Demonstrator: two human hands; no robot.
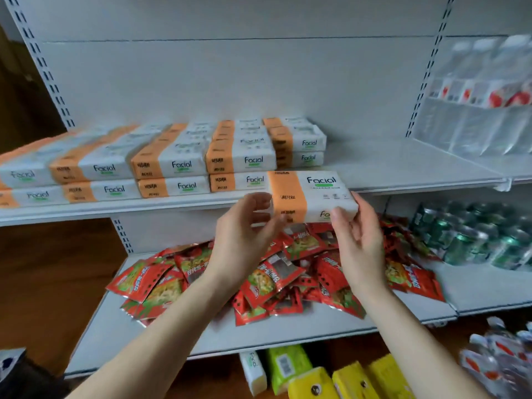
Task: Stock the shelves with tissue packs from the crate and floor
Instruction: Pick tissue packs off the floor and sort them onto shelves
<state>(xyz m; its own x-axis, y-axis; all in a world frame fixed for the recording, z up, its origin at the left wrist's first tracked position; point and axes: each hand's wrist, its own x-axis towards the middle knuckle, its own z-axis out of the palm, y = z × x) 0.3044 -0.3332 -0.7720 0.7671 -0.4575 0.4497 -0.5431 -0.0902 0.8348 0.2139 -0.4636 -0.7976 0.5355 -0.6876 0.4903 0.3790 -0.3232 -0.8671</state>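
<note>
**A:** Where is the pack sitting right now?

**B:** You are holding one orange-and-white Facial tissue pack (312, 197) in the air, level with the front edge of the upper shelf (403, 165). It is hanging just right of the packs already lying there, and its left end is overlapping the nearest one in the view.

**A:** And what are my hands doing?

**B:** Your left hand (241, 234) is curling round the pack's left end, with the fingers over the top and the thumb coming up under the orange band. Your right hand (359, 234) is pinching the right end, thumb on the front face and fingers behind.

**A:** What is lying on that shelf?

**B:** The stacked tissue packs (172, 165) are lying two high in rows. They are covering the left and middle of the shelf, from the back panel out to the front edge.

**A:** And lower down?

**B:** Red snack packets (273, 277) are lying heaped across the middle of the lower shelf (121, 326), directly under your hands. Green bottles (475, 240) are standing near its right end. Below that shelf's front edge, a narrow white Facial pack (254, 372) is standing on end beside a green pack (285, 367) and some yellow packs (359, 378). I cannot tell what they are resting on.
</note>
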